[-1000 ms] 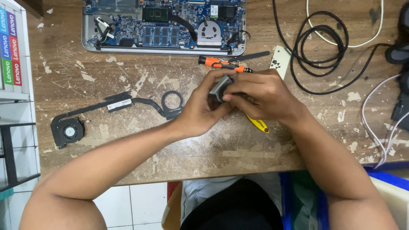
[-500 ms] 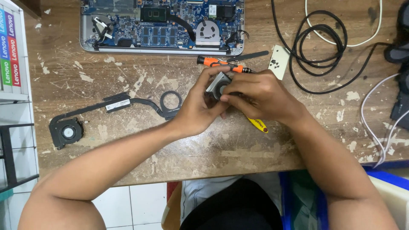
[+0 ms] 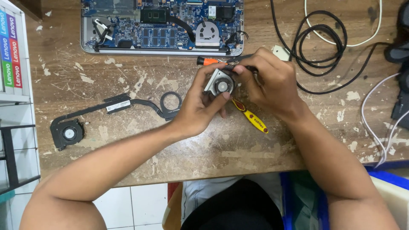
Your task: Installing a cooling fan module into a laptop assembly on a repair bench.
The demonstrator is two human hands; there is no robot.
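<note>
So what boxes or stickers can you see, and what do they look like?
Boxes: stacked at the far left edge, white sides with blue, red and green strips.
Sticker: small white rectangle on the black heat pipe lying on the wooden table.
Yellow tool handle: under the hands, red markings.

Centre: silver-grey cooling fan (image 3: 219,83); yellow, red-marked tool handle (image 3: 251,118) below it. Upper centre: blue laptop motherboard (image 3: 162,25). Left: black fan-and-heatpipe assembly (image 3: 110,113). Scuffed brown wooden table (image 3: 128,76), flecked white.
</note>
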